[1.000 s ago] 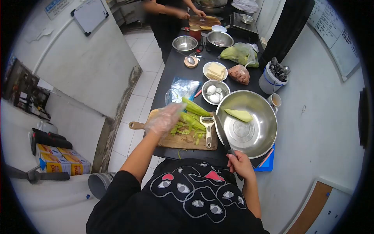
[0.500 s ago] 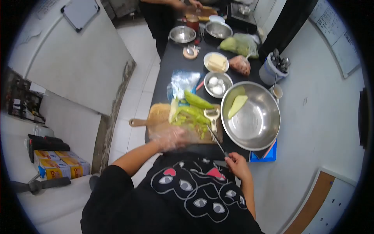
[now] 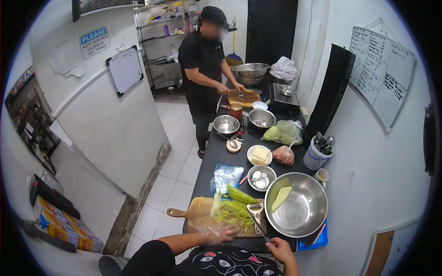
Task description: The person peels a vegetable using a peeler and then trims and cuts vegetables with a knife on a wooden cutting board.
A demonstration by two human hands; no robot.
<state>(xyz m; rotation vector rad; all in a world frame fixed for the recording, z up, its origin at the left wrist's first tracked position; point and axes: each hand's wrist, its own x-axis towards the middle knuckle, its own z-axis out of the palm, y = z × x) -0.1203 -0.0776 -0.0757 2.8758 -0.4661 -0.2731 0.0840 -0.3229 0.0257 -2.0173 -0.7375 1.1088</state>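
Note:
My left hand (image 3: 221,232), in a clear plastic glove, rests low over the wooden cutting board (image 3: 198,211), beside green peelings; its fingers are hard to make out under the glove. In my right hand (image 3: 279,249) is a knife (image 3: 259,223), its blade slanting up and left over the board's right edge. Across the blade lies a white peeler (image 3: 255,211). A long green vegetable (image 3: 241,195) sits at the board's back edge, with peelings (image 3: 228,210) in front. To the right, a large steel bowl (image 3: 305,198) holds a pale green peeled piece (image 3: 282,198).
Behind the board are a small bowl of eggs (image 3: 261,178), a plate of pale blocks (image 3: 260,155), a plastic bag (image 3: 226,178) and a bag of brown food (image 3: 283,155). A utensil bucket (image 3: 316,154) stands right. Another person (image 3: 202,69) works at the far end.
The view has tilted up, showing more of the room. My left hand has come from the vegetables to the board's near edge. The pale piece in the large bowl has turned.

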